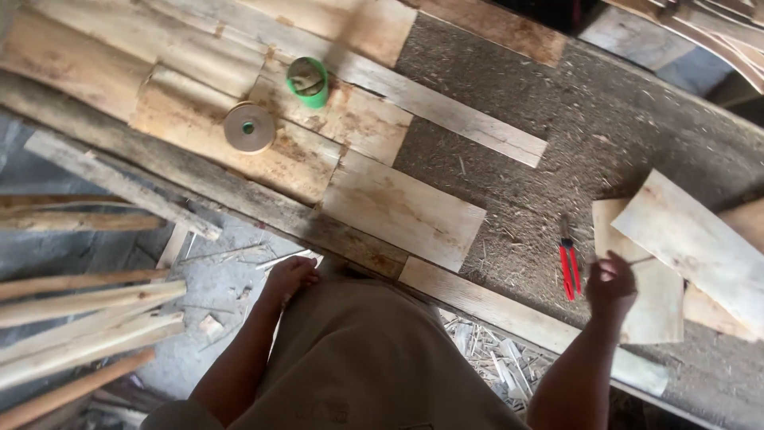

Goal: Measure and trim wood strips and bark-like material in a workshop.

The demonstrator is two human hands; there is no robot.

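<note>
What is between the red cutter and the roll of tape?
In the head view, thin wood sheets on the table lie between the red cutter and the tape roll, then a stretch of bare, dusty tabletop.

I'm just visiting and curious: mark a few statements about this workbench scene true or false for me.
1. The right hand touches a thin wood sheet. True.
2. The red-handled tool is held in the left hand. False: it lies on the bench surface, left of the right hand.
3. A roll of brown tape lies flat on the veneer sheets. True.
4. The green-rimmed roll sits right of the red tool. False: it is far to its left, near the tape.
</note>
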